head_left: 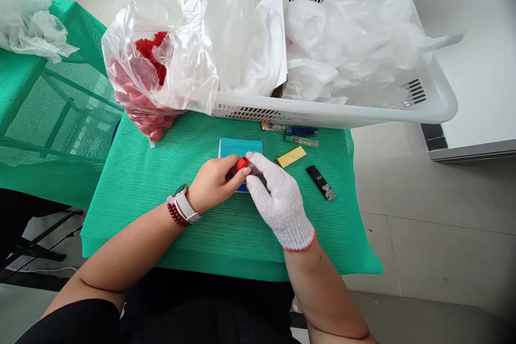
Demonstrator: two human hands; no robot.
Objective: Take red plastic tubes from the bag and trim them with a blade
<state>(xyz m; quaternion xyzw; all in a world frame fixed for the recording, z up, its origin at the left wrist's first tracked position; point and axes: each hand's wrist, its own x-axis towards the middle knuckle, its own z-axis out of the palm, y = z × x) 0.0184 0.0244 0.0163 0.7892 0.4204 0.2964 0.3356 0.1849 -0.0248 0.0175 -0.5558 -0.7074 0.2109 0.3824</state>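
Observation:
A small red plastic cap (242, 163), round and hollow at the top, is held between my two hands over a blue box (241, 147). My left hand (215, 181), bare and with a watch and beads at the wrist, pinches the cap between thumb and fingers. From the other side my right hand (278, 196), in a white knitted glove, meets it with curved index finger and thumb. The undersides of the fingers are hidden. Similar red pieces (151, 54) fill a clear plastic bag (183, 78) at the upper left.
A white slotted basket (322, 113) full of plastic bags (350, 37) stands behind. Right of my hands on the green mesh cloth (161, 172) lie a yellow box (292, 156), a black cutter (320, 182) and several lighter-like items (301, 131).

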